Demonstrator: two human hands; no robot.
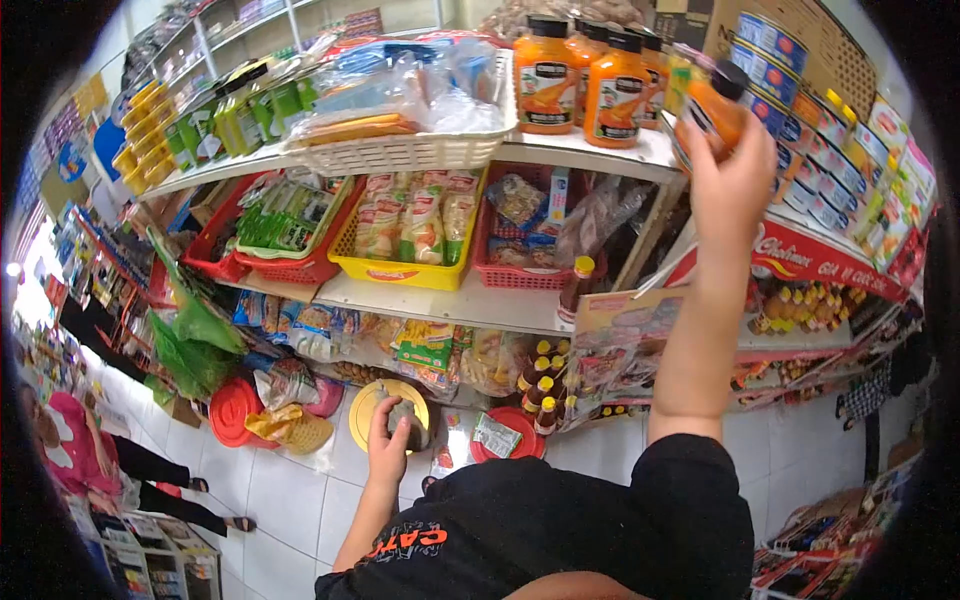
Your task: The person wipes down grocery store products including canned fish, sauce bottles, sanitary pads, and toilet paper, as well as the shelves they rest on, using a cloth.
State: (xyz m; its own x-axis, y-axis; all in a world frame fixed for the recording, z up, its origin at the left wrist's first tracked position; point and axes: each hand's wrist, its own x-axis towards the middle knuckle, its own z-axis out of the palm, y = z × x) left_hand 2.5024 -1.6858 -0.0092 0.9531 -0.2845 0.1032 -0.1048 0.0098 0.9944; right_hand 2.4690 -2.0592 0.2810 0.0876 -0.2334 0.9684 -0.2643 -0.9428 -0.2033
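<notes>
My right hand [735, 185] is wrapped round an orange bottle with a black cap [715, 105], held upright but slightly tilted at the right end of the top shelf. Just left of it, several similar orange bottles [613, 95] stand on the white shelf [655, 150]. Lower down, my left hand [388, 445] is closed on a greyish object [408, 418], too unclear to name, in front of a round yellow lid [362, 415].
A white basket [400, 152] of plastic packets sits on the top shelf. Beneath are a yellow basket [400, 272] and red baskets [515, 275]. Stacked cans [768, 60] stand at right. A red lid [233, 412] is near the floor. Another person [75, 445] stands at left.
</notes>
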